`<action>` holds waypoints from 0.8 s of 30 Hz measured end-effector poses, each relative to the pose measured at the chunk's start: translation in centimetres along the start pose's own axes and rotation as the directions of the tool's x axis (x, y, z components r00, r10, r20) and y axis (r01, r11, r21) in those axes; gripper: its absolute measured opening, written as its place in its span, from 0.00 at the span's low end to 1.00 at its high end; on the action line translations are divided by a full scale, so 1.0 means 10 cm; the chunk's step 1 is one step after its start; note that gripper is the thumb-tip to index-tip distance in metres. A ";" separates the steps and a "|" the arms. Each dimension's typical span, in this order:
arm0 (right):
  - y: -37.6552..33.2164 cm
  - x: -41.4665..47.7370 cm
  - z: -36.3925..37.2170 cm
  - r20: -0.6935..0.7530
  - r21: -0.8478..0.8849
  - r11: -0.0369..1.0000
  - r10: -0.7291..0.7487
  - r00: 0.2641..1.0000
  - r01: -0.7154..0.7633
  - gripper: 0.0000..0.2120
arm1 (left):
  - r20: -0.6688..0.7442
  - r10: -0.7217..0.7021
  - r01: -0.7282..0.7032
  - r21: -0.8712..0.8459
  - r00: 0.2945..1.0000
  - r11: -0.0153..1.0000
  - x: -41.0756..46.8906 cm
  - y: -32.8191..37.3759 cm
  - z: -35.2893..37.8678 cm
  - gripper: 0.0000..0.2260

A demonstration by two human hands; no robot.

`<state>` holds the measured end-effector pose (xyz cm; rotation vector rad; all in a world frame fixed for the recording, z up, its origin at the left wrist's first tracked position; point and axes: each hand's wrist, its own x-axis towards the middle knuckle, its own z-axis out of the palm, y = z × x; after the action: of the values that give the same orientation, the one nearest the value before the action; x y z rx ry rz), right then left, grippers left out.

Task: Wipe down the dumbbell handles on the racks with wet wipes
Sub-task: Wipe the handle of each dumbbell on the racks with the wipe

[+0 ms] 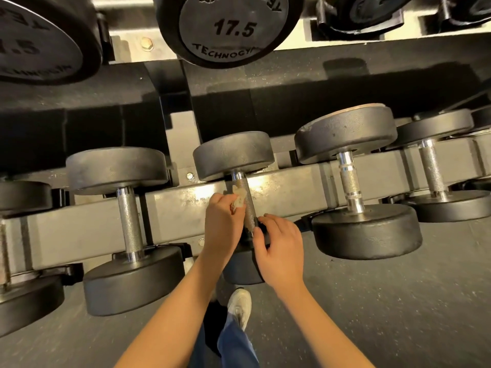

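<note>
- Handle [248,213] of the middle dumbbell [233,155] runs away from the person, near end low, far end up by the back head, tilting a bit left as it goes.
- Left hand [223,219] comes in from the handle's left side. It pinches a scrunched wet wipe [239,199], which touches the knurled part around the upper half.
- Right hand [281,248] sits at the near end, fingers curled over the near head right where the handle meets it. Looks like it's steadying the weight, not wiping.
- So the left hand is the one doing the job. The stretch below the wipe, down towards the right hand's fingertips, is bare metal, so I'd guess the next stroke goes along the bar towards the person.
- Could go wrong: the wipe is a small wad, so it may miss the underside unless it gets wrapped round or the dumbbell is rolled.
- Rack [87,232] cradles hold one dumbbell each. The left neighbour's bar [128,221] and the right neighbour's bar [349,179] lie the same way, both untouched by either hand.
- Upper tier has bigger ones, one stamped 17.5 [231,27].
- No wipe packet or bin anywhere in view.
</note>
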<state>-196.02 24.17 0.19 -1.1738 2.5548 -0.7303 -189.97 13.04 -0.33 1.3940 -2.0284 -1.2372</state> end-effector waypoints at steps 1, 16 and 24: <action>0.00 0.00 0.00 0.000 -0.004 1.000 -0.002 1.000 0.002 0.18 | 0.037 0.024 -0.025 0.024 0.999 0.999 -0.02 -0.01 -0.02 0.04; -0.01 -0.02 -0.02 -0.030 0.020 1.000 0.000 1.000 0.000 0.17 | 0.127 0.110 -0.108 -0.022 0.986 0.994 -0.11 -0.03 -0.11 0.06; -0.01 -0.01 -0.01 -0.023 0.030 1.000 0.011 1.000 -0.011 0.17 | -0.066 -0.066 0.056 -0.152 0.996 0.987 0.12 0.02 -0.06 0.10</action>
<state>-195.98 24.20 0.37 -1.1480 2.5584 -0.7810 -190.15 11.71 -0.04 1.4166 -1.8177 -1.3180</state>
